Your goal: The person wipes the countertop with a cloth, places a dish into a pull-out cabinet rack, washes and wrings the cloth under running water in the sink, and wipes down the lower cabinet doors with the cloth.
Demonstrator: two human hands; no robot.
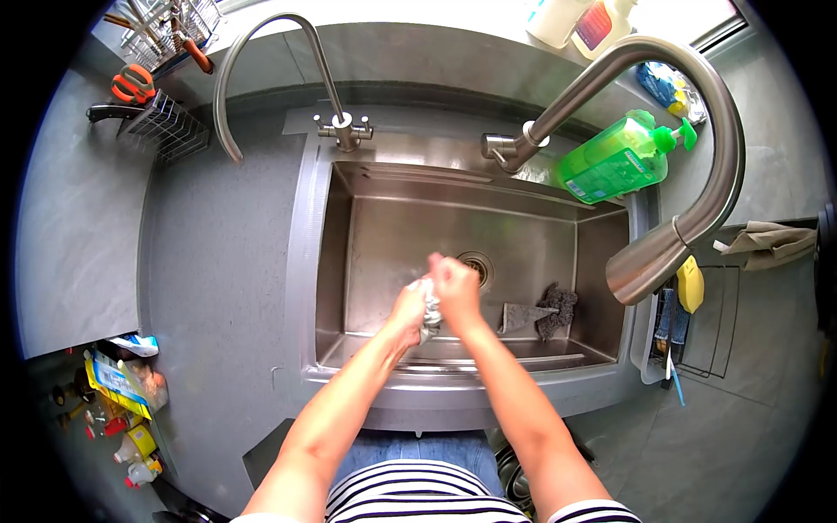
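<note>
Over the steel sink (pixel 392 253), both hands are closed around a bunched, whitish cloth (pixel 432 307). My left hand (pixel 408 312) grips it from the left. My right hand (pixel 456 288) is wrapped round it on the other side, close to the drain (pixel 476 268). Some of the cloth shows between the hands and hangs just below them; the rest is hidden by the fingers. To the right on the sink floor lie a grey cloth (pixel 521 317) and a dark, shaggy cloth (pixel 558 309).
A large curved faucet (pixel 728 131) arches over the right side, and a thin faucet (pixel 344 126) stands at the back left. A green soap bottle (pixel 619 166) sits behind the sink. Scissors and a knife stand in a wire holder (pixel 170 129) at left.
</note>
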